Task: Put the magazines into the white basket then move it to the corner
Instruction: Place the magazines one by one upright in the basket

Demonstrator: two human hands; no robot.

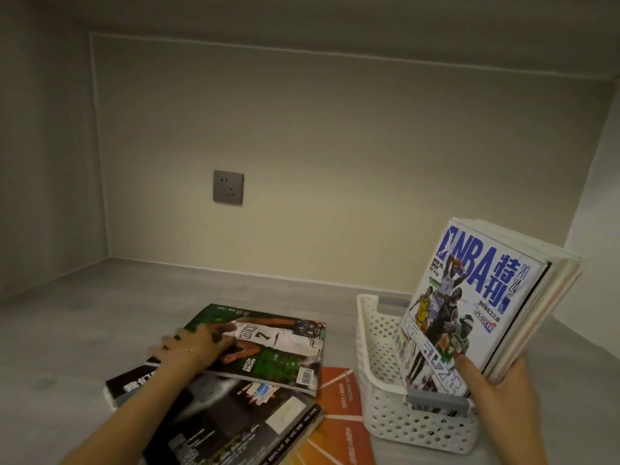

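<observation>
Wide grey surface (84,330) running back to a bare wall, one socket (228,186) on it — plenty of room toward the far corner. Front and centre, the loose pile of magazines (255,397) lies fanned and overlapping, an orange one (339,411) peeking from beneath. Right of it sits the white basket (385,407), perforated plastic, light by the look of it. Standing in it and leaning out over its right side is a thick stack (476,310) with the basketball cover facing us; the right hand (503,397) grips its lower edge, thumb pressed on the cover. The left hand (194,347) lies flat, fingers spread, on the green-covered top magazine (268,344), pressing rather than gripping. Glossy covers will likely slide on each other — floppy singly, heavy together. Best taken by the spine edge.
</observation>
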